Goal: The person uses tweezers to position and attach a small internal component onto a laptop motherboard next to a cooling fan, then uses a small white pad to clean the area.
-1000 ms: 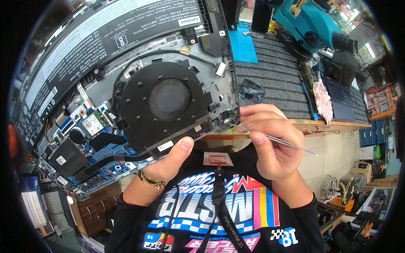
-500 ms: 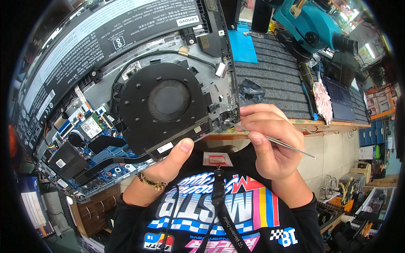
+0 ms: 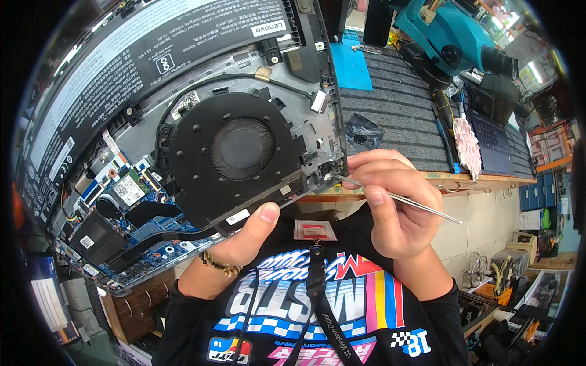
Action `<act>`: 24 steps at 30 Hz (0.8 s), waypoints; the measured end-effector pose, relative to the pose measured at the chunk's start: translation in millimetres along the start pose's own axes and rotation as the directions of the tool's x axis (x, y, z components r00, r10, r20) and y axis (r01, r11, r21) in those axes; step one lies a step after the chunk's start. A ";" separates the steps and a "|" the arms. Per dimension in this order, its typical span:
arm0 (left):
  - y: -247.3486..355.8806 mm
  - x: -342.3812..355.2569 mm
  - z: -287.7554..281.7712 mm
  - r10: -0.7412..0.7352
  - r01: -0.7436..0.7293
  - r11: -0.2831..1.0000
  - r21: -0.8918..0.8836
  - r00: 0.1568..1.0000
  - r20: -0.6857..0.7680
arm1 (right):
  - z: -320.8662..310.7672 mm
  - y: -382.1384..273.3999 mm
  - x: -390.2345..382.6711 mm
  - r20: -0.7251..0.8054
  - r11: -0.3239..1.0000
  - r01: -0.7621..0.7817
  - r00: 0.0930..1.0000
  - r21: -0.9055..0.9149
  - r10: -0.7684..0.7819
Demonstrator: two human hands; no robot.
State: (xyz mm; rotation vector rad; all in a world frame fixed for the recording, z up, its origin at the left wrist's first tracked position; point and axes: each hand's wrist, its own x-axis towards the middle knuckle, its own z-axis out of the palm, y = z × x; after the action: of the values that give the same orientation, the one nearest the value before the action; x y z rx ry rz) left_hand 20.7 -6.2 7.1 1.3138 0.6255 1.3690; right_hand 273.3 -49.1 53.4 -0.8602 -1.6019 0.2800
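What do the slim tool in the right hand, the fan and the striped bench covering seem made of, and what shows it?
Slim tool: probably metal, smooth and polished, since bright silvery highlights run along it.
Fan: seemingly matte black plastic, as it reflects little; painted metal is possible.
Striped bench covering: perhaps carpet-like fabric, given its dull, speckled grey surface.

A wooden-edged workbench [image 3: 334,197] carries a dark grey ribbed mat [image 3: 409,100], on which a crumpled black plastic bag [image 3: 364,133] lies near the front edge and a bright blue work pad [image 3: 354,70] farther back. Beyond them stands the black base [image 3: 428,73] of a teal stereo microscope [image 3: 448,36]. Rightward lie a yellow-and-black tool [image 3: 444,105], a blue-and-black tool [image 3: 448,149], a pink cloth [image 3: 467,146] and a dark laptop [image 3: 492,135], keyboard up.
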 end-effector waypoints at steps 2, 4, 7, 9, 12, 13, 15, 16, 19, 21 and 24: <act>-1.0 0.4 0.3 0.002 -0.002 1.000 -0.003 1.000 0.000 | -0.5 0.8 -0.4 0.006 1.000 -0.002 1.000 0.005 0.002; -3.1 1.5 2.7 0.003 -0.003 1.000 -0.011 1.000 0.005 | -1.4 1.7 -2.1 -0.006 0.999 -0.026 1.000 0.034 0.026; -4.8 2.2 2.7 0.001 -0.001 1.000 -0.020 1.000 0.004 | 0.5 0.1 -4.3 -0.031 0.994 -0.064 0.997 0.093 0.067; -5.1 3.0 3.4 0.004 -0.004 1.000 -0.026 1.000 0.004 | 1.5 -0.8 -4.5 -0.049 0.989 -0.079 0.995 0.124 0.086; -5.0 4.1 4.4 0.002 -0.002 1.000 -0.023 1.000 0.005 | 0.2 -0.7 -3.4 -0.044 0.992 -0.068 0.996 0.102 0.073; -5.6 4.1 4.8 0.001 -0.001 1.000 -0.026 1.000 0.006 | -1.3 -0.4 -2.5 -0.023 0.996 -0.051 0.998 0.070 0.053; -6.1 4.3 4.6 -0.001 0.001 1.000 -0.025 1.000 0.006 | -2.0 -0.5 -1.5 -0.001 0.999 -0.033 0.999 0.037 0.033; -6.1 4.3 4.4 -0.003 0.003 1.000 -0.027 1.000 0.007 | -1.2 -0.8 -1.1 -0.001 1.000 -0.014 1.000 0.018 0.014; -5.7 4.2 2.9 -0.009 0.009 1.000 -0.027 1.000 0.005 | -0.3 -1.0 -0.7 -0.006 1.000 -0.001 1.000 0.004 0.001; -5.1 4.0 2.3 -0.008 0.008 1.000 -0.028 1.000 0.003 | -0.5 -0.9 -0.5 -0.011 1.000 -0.006 1.000 0.011 0.006; -4.4 3.3 1.1 -0.010 0.009 1.000 -0.028 1.000 -0.002 | -0.8 -1.1 0.0 -0.012 1.000 0.010 1.000 0.010 -0.010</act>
State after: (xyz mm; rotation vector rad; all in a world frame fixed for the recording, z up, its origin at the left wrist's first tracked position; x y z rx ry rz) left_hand 23.9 -2.3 4.6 1.2853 0.6112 1.3672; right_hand 273.6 -50.1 54.4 -0.8443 -1.5923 0.2754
